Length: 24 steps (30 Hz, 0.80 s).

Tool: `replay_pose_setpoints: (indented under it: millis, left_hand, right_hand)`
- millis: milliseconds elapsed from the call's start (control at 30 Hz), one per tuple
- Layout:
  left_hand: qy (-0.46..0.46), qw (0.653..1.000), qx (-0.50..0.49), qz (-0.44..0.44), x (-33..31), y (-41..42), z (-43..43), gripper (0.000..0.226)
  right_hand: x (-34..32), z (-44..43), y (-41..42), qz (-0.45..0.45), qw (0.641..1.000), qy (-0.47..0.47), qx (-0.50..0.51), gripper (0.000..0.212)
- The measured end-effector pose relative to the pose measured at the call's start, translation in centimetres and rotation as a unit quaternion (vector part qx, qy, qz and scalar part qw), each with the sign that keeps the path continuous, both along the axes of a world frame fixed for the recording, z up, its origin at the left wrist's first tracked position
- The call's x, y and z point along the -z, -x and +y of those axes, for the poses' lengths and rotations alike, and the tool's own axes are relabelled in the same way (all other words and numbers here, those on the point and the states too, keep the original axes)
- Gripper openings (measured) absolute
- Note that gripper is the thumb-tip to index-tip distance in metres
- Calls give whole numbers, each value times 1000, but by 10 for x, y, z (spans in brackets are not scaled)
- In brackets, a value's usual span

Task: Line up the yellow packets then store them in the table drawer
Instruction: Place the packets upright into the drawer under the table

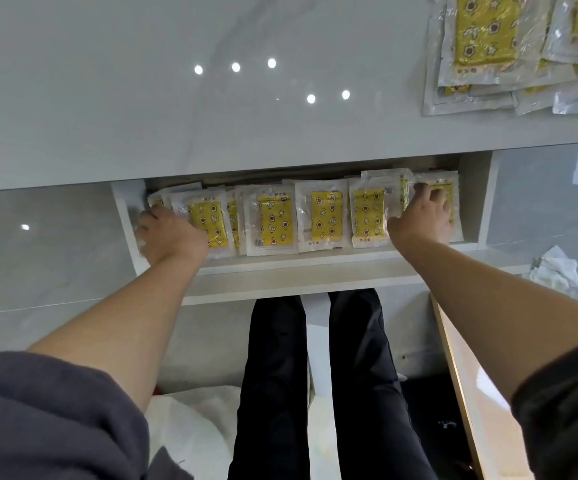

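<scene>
Several yellow packets [275, 221] in clear wrappers stand side by side in a row inside the open white table drawer [280, 268]. My left hand [170, 233] lies on the left end of the row. Its fingers bend down round the leftmost packets next to the drawer's left wall. At the right end, my right hand [422, 218] rests on the last packet [454, 188] with its fingers spread over it. A loose pile of more yellow packets [488, 39] lies on the table top at the far right.
The glossy grey table top [176, 98] overhangs the back of the drawer. Crumpled white paper [556, 268] lies on the floor to the right. My dark-trousered legs [315, 375] stand below the drawer front, and a white bag [194, 427] lies at lower left.
</scene>
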<state>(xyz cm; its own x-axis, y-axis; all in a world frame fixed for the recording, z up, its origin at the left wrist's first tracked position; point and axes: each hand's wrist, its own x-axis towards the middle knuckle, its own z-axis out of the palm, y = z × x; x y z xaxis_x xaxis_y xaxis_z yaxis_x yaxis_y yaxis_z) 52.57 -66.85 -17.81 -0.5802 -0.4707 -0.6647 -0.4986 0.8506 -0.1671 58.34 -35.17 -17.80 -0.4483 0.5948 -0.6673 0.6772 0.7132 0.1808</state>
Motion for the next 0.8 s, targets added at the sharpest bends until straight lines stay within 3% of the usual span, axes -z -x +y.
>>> replay_pose_setpoints:
  millis: [167, 300, 433, 600, 700, 800]
  left_hand:
    - [-112, 969, 222, -7, 13, 16, 31, 55]
    - [-183, 929, 316, -58, 27, 27, 66, 66]
    - [-181, 909, 354, -122, 25, 27, 92, 60]
    - [-175, 909, 360, -117, 7, 23, 103, 69]
    - [-218, 903, 364, -69, -18, 20, 116, 50]
    - [-323, 891, 318, -24, -56, 19, 142, 32]
  right_hand:
    - [11, 9, 29, 0, 985, 71, -154, 77]
    - [22, 10, 51, -53, 966, 118, -225, 79]
    - [25, 9, 47, -55, 950, 113, -285, 75]
    - [13, 13, 36, -41, 948, 118, -291, 79]
    - [-10, 15, 39, 9, 959, 137, -248, 71]
    - [-46, 22, 40, 93, 961, 189, -179, 52]
